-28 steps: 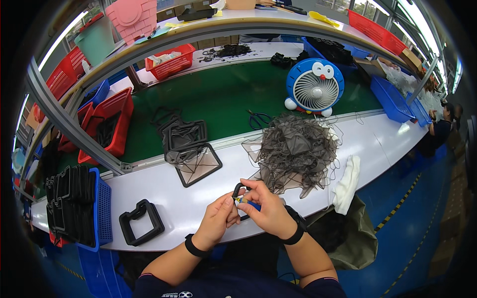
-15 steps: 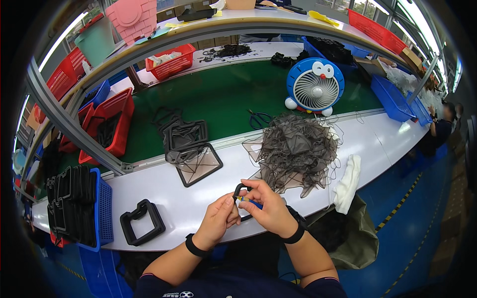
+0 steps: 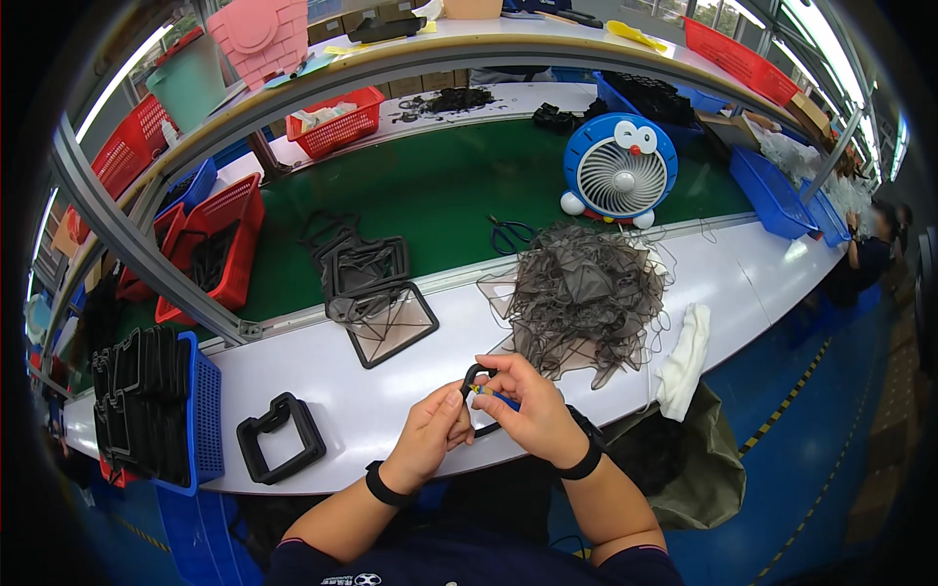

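fitting small black frame (image 3: 476, 383): left hand (image 3: 430, 439) pinching it, right hand (image 3: 532, 415) pinching blue tool (image 3: 498, 397); next likely needs steady pressing.

A long white bench (image 3: 391, 391) carries a heap of grey mesh (image 3: 586, 293), a white cloth (image 3: 684, 356) and a black frame (image 3: 281, 438). A blue basket (image 3: 200, 415) of black frames stands at its left end. Behind, a green mat (image 3: 440, 186) holds a blue fan (image 3: 620, 171), scissors (image 3: 513, 232) and red baskets (image 3: 220, 244).

I see a white worktop (image 3: 391, 391) with a green mat (image 3: 440, 195), grey mesh pile (image 3: 586, 288), black frame (image 3: 281, 439), blue basket (image 3: 203, 415), red baskets (image 3: 230, 234), blue-and-white fan (image 3: 619, 171), white cloth (image 3: 684, 356).
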`<state>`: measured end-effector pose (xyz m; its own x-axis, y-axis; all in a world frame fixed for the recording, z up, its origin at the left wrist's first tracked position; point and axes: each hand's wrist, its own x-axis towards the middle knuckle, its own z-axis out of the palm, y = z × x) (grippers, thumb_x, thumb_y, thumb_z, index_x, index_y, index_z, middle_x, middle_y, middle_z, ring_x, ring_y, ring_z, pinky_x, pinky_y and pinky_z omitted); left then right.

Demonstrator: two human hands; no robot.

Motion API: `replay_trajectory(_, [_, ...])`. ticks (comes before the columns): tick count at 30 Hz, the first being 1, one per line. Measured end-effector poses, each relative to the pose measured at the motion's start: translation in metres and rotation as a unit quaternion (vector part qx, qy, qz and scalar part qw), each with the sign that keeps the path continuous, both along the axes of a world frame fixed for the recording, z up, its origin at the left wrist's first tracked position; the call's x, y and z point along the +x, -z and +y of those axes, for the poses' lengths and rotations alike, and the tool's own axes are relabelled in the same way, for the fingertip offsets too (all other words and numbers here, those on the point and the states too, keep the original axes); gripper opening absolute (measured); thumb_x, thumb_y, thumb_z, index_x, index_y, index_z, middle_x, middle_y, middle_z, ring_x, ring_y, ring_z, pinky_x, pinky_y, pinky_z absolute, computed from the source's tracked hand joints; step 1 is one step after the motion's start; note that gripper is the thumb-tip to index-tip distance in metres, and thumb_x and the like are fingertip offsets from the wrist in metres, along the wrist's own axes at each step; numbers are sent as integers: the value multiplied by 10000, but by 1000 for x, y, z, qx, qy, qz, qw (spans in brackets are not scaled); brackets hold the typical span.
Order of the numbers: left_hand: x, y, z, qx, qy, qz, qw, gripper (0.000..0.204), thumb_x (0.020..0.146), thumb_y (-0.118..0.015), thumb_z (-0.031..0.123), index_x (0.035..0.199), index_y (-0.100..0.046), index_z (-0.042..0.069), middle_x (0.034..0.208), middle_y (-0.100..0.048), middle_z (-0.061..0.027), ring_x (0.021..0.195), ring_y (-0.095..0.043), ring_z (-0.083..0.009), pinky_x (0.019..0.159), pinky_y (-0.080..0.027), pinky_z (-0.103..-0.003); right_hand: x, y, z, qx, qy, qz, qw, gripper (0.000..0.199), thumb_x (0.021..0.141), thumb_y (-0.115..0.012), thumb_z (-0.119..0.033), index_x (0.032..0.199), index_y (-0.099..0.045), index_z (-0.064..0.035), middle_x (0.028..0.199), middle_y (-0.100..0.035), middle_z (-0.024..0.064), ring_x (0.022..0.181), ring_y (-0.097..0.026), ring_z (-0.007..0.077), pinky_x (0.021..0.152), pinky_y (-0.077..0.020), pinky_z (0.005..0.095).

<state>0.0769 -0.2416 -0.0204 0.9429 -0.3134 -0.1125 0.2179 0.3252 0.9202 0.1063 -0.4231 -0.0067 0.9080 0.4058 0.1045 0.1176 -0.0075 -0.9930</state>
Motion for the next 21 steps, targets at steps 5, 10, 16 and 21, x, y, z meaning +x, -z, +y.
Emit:
replay_trajectory(5, [1,2,1,5,4,-5,1000,410,1100,-362,286,1300,-534,-28,619,-332,46,549,-333,-71,628,-437,-265,1,7,0,24,1,16,1000,444,946,-664,-32,1340,-466,14,983,-672,60,938,-638,91,854,-497,243])
replay_trajectory(10, [0,2,2,6,8,-7,1000,414,1097,-360,282,1349,-519,-6,625,-330,42,538,-295,-72,623,-435,-273,-1,-1,0,6,-15,7,1000,439,948,-665,-36,1337,-468,15,1007,-670,71,943,-643,95,846,-499,241])
replay_trajectory(16, [0,4,2,17,10,-16,1000,408,1097,-359,285,1338,-519,-4,616,-321,46,532,-299,-71,617,-440,-273,1,2,0,24,-7,6,1000,425,949,-663,-34,1327,-477,20,1010,-663,71,935,-649,97,838,-502,236])
replay_trajectory(21, [1,3,2,26,16,-21,999,418,1097,-367,298,1338,-513,-10,610,-333,46,533,-323,-66,616,-443,-267,1,5,1,50,-3,29,998,407,952,-660,-32,1315,-485,28,1001,-660,67,944,-650,102,838,-504,233])
